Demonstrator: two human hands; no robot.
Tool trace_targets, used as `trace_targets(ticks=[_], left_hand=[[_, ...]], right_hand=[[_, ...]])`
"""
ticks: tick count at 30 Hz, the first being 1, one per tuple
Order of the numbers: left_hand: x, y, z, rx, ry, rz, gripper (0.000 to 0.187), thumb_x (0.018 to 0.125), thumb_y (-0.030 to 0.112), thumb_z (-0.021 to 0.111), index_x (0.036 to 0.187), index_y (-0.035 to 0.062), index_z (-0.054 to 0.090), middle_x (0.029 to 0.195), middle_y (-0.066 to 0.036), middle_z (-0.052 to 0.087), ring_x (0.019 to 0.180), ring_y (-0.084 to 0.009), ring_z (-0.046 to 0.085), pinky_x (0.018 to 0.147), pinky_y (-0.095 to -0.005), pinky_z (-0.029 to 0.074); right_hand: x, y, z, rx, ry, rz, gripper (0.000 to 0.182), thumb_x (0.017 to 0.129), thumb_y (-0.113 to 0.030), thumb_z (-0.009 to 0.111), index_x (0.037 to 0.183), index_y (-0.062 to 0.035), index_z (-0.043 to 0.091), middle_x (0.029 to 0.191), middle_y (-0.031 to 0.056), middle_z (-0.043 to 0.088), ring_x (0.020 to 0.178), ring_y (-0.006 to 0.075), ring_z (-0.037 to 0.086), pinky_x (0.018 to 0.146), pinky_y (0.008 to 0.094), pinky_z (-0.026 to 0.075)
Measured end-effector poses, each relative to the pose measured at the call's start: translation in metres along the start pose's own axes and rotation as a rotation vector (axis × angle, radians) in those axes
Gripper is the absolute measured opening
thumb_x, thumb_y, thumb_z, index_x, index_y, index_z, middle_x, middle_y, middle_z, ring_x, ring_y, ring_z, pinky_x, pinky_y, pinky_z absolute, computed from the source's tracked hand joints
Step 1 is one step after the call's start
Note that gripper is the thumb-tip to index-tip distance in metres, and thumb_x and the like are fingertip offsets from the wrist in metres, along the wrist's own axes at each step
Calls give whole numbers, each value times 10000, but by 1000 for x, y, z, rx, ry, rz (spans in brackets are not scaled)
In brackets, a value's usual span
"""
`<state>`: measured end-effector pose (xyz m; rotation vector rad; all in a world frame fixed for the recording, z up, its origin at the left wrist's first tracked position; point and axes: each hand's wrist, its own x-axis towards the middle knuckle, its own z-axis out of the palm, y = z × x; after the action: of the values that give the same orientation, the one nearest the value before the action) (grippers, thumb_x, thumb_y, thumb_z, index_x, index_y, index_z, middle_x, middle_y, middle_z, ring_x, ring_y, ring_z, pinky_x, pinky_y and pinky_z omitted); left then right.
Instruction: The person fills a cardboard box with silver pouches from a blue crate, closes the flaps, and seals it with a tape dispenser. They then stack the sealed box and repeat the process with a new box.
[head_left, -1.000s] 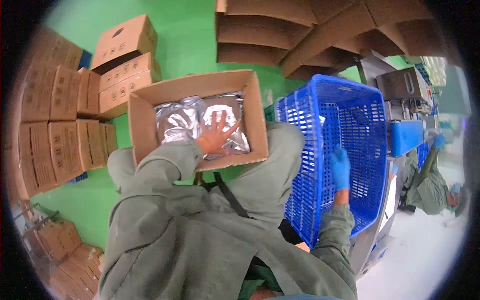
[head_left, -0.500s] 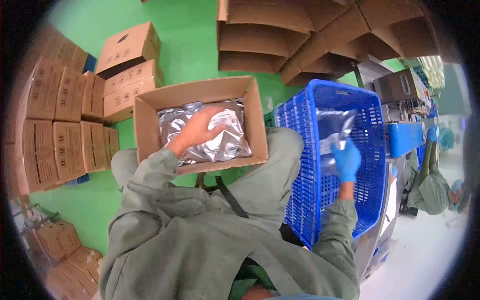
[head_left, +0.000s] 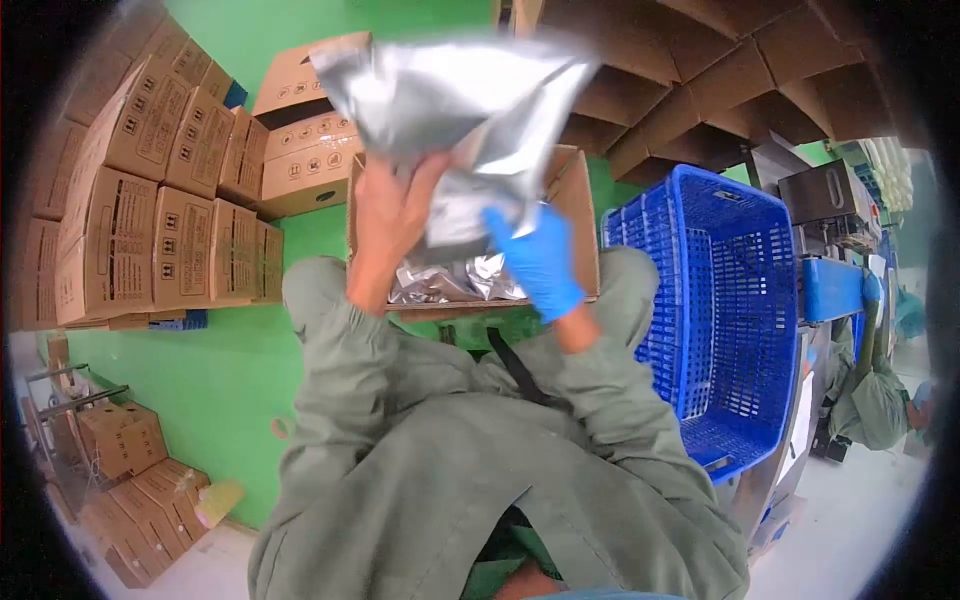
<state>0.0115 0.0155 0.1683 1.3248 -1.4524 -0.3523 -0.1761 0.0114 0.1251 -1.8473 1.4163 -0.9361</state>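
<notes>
A large silver foil pouch (head_left: 460,110) is raised over the open cardboard box (head_left: 577,200), slightly blurred by motion. My bare left hand (head_left: 400,205) grips its lower left part. At its lower right corner, my right hand (head_left: 545,258), in a blue glove, pinches the foil. A pale label lies on the pouch's lower part, between the hands. More silver pouches (head_left: 465,280) show inside the box beneath; the raised pouch hides most of them. The box stands in front of me, between my knees.
To the right of the box is a blue plastic basket (head_left: 690,300). Stacked closed cartons (head_left: 120,240) fill the left side. Open cardboard boxes (head_left: 690,60) are piled at the back right. A co-worker's sleeve (head_left: 872,400) shows at far right, by a blue-topped machine (head_left: 832,288).
My right hand has come out of the blue basket to the box with a silver pouch. My left hand has lifted from the pouches in the box and now holds the raised one too.
</notes>
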Motion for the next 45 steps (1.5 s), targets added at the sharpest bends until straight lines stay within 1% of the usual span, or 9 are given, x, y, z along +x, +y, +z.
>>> trace_targets(ticks=[3,4,13,14,16,24,34,42,45], left_hand=[[-127,-158,-3,585,-547,-590,871,804,338,729,1381,-132,275,1272,-389,465,1149,-475,533,917,-490,473],[-175,-188,6,1150,-827,-84,929,769,363,748,1381,-147,269,1385,-371,350,1271,-481,418,1001,-509,426],[-109,-152,55,1166,-1198,-65,736,928,244,531,1535,183,121,1570,-224,99,1388,-559,125,895,-844,234],[-99,-142,47,922,-1176,-411,1512,398,576,900,1538,138,8,1539,-344,-11,1326,-670,68,1100,-683,114],[-97,-153,40,973,-1148,-294,1569,325,581,908,1539,148,13,1538,-346,-12,1329,-670,49,1096,-678,144],[-90,-123,32,1171,-1138,-166,1252,589,590,817,1507,34,173,1436,-332,363,997,-391,655,767,-389,546],[-102,-22,-56,136,-694,-461,506,860,210,690,1252,-75,548,1060,-229,671,946,-256,672,821,-328,505],[-102,0,-104,186,-268,-359,361,907,122,612,1206,-78,584,1055,-210,681,951,-248,667,870,-352,495],[-109,8,-118,306,-210,-342,331,903,115,613,1179,-69,607,1031,-219,687,960,-268,671,876,-356,494]], right_hand=[[-40,68,75,-397,-960,-55,501,925,-451,459,1007,9,640,1043,284,634,998,408,614,874,507,469],[-42,62,75,-399,-961,-62,501,925,-451,459,1007,9,640,1043,284,634,998,408,614,874,507,469],[-46,42,47,-339,-929,-46,455,928,-406,435,931,-30,692,970,227,667,902,419,632,845,497,486],[-47,45,42,-366,-915,-67,447,925,-399,440,925,-32,694,958,228,668,896,415,634,841,498,487],[-53,31,18,-389,-957,22,430,925,-386,447,941,-31,688,955,222,669,881,411,639,830,503,490],[-84,30,-128,-50,-477,98,304,920,-288,579,1084,-44,656,999,208,680,914,355,671,829,436,519],[-170,217,-463,260,1432,273,424,925,-273,544,1310,-100,498,1271,90,552,1128,234,557,923,416,415],[-224,397,-648,-455,885,613,329,899,-285,532,1090,-30,613,977,113,643,794,211,580,649,388,445],[-201,357,-615,42,1078,741,367,863,-364,585,825,-8,668,871,89,647,742,213,581,560,391,438]])
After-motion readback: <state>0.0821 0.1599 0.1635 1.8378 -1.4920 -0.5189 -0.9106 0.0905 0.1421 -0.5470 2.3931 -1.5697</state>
